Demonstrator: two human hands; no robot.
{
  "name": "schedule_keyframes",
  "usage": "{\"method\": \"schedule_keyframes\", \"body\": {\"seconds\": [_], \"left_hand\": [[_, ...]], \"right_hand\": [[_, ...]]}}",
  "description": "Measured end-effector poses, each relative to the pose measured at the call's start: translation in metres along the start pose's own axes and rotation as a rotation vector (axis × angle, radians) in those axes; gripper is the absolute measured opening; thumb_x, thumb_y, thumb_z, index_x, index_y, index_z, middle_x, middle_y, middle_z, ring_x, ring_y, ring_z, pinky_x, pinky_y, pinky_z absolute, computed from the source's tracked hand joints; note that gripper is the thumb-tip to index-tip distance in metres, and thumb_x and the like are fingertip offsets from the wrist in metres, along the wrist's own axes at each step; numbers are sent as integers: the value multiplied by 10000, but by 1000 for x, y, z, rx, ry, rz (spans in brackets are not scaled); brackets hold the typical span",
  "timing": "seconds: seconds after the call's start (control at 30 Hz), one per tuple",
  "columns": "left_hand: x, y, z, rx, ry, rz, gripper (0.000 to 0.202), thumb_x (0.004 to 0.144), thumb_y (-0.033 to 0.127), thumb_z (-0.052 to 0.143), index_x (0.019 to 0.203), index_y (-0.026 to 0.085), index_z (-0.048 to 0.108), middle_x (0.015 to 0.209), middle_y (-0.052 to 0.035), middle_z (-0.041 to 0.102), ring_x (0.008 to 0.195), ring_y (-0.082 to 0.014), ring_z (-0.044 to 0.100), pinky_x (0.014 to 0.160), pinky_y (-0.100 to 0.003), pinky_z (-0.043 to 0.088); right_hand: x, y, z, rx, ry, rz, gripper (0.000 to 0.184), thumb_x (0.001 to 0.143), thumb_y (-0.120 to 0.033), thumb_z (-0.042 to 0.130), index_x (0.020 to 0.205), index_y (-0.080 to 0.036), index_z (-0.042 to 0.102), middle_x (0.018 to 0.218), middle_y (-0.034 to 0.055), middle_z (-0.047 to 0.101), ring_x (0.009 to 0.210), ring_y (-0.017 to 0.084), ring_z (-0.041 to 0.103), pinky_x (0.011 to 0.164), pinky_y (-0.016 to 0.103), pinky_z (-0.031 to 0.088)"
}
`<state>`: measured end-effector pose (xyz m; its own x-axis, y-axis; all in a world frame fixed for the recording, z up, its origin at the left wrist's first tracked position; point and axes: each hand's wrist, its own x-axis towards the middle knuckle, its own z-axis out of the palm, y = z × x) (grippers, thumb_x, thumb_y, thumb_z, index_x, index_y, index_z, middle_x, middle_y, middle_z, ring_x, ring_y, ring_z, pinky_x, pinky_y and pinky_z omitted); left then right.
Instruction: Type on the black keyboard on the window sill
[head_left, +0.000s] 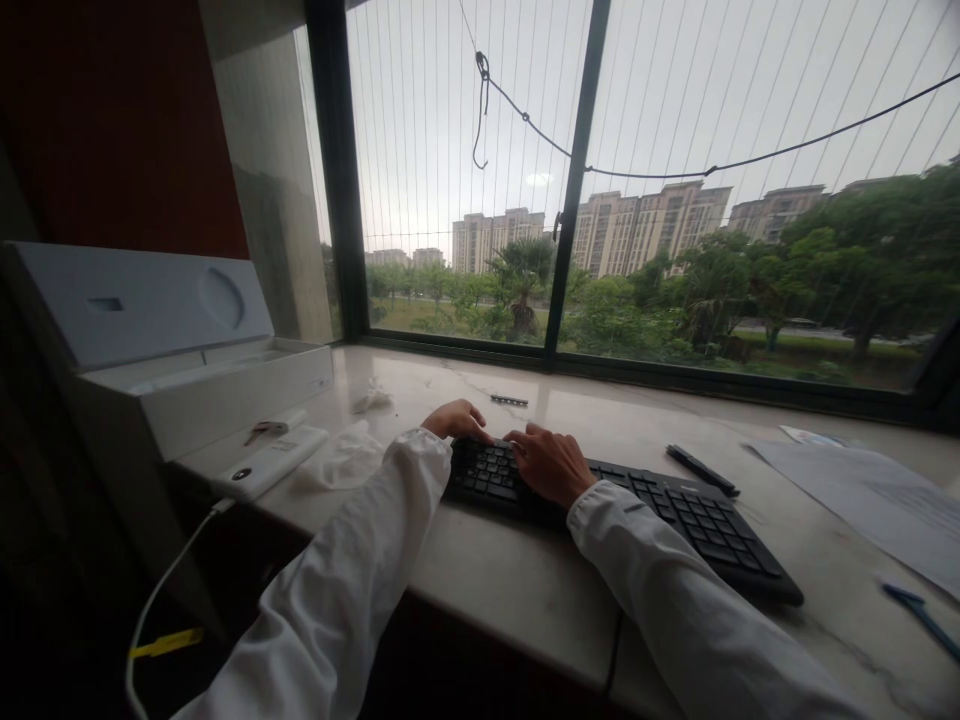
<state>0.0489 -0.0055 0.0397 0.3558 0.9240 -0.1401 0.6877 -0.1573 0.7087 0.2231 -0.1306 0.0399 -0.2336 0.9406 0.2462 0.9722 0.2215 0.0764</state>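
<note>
Both hands rest on the left end of a black keyboard [637, 510] that lies slanted on a pale stone sill [510, 580] under a wide window [645, 170]. The left hand [456, 420] sits at the far left corner of the keys, fingers curled down onto them and holding nothing. The right hand [550, 462] lies just beside it, palm down over the keys, fingers bent and also gripping nothing. The two hands are close together but not touching. Both arms wear white sleeves [352, 590].

Just beyond the right part of the keyboard lies a dark pen [703, 470]. Far right, sheets of paper [870, 500] cover the sill. To the left stands an open white box [172, 370], with a white power bank [270, 462] and its cable [161, 590] near it, and crumpled tissue [339, 462] between that and the left sleeve.
</note>
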Motion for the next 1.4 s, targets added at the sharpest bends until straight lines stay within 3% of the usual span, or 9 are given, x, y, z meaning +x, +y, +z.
{"method": "schedule_keyframes", "body": {"seconds": [0.4, 0.53, 0.73, 0.83, 0.93, 1.07, 1.2, 1.3, 1.4], "left_hand": [[-1, -7, -15, 56, 45, -72, 645, 313, 396, 862, 874, 148, 663, 464, 34, 474, 443, -80, 383, 439, -209, 261], [0, -10, -22, 104, 42, -151, 635, 348, 380, 862, 909, 152, 670, 451, 27, 480, 440, -88, 392, 453, -209, 282], [-2, -14, -29, 107, 24, -141, 618, 385, 374, 854, 930, 161, 655, 447, 40, 472, 427, -76, 373, 447, -201, 272], [-2, -17, -31, 120, 24, -180, 567, 392, 352, 855, 883, 157, 647, 443, 40, 468, 411, -68, 356, 432, -201, 253], [-2, -17, -30, 59, 35, -147, 543, 403, 356, 851, 862, 163, 636, 442, 51, 451, 402, -60, 335, 421, -200, 232], [-2, -13, -22, 21, 8, -118, 526, 384, 374, 853, 811, 158, 636, 454, 53, 446, 414, -61, 348, 423, -201, 231], [-3, -8, -17, -19, -24, -83, 531, 362, 340, 860, 803, 156, 630, 467, 58, 441, 431, -61, 348, 429, -205, 225], [-5, -5, -13, -109, -2, -6, 519, 393, 381, 845, 809, 158, 628, 490, 57, 445, 444, -62, 346, 430, -210, 208], [-5, -2, -9, -34, -1, -21, 511, 371, 384, 846, 768, 153, 623, 487, 47, 462, 451, -75, 369, 429, -219, 206]], "right_hand": [[-1, -2, 0, 57, -73, -47, 456, 915, -492, 257, 1281, -360, 495, 1098, 67, 570, 919, 195, 584, 762, 306, 381], [0, -2, 0, 53, -12, -18, 473, 926, -496, 203, 1272, -358, 494, 1125, 63, 556, 888, 182, 586, 742, 301, 385], [0, 0, 0, 39, 17, 35, 559, 922, -505, 188, 990, -260, 686, 1049, 73, 579, 864, 188, 588, 727, 297, 380], [0, -1, -1, 55, 32, 35, 520, 921, -501, 207, 1083, -283, 651, 1067, 67, 579, 868, 184, 585, 729, 294, 381], [0, -2, -1, 75, 14, 18, 479, 920, -503, 224, 1237, -338, 544, 1108, 62, 568, 887, 182, 585, 733, 294, 384], [0, -2, 0, 79, -14, -32, 477, 920, -506, 217, 1195, -349, 574, 1075, 54, 581, 882, 184, 589, 721, 295, 388], [1, -1, 2, 77, 12, -28, 477, 925, -499, 204, 1274, -362, 499, 1095, 58, 578, 874, 181, 589, 723, 296, 390], [1, 0, 3, 74, -22, -56, 468, 922, -498, 222, 1206, -358, 566, 1048, 58, 590, 873, 188, 592, 730, 295, 392], [1, 0, 4, 87, 18, -43, 464, 924, -490, 220, 1276, -364, 495, 1061, 58, 589, 865, 186, 594, 727, 293, 393]]}}
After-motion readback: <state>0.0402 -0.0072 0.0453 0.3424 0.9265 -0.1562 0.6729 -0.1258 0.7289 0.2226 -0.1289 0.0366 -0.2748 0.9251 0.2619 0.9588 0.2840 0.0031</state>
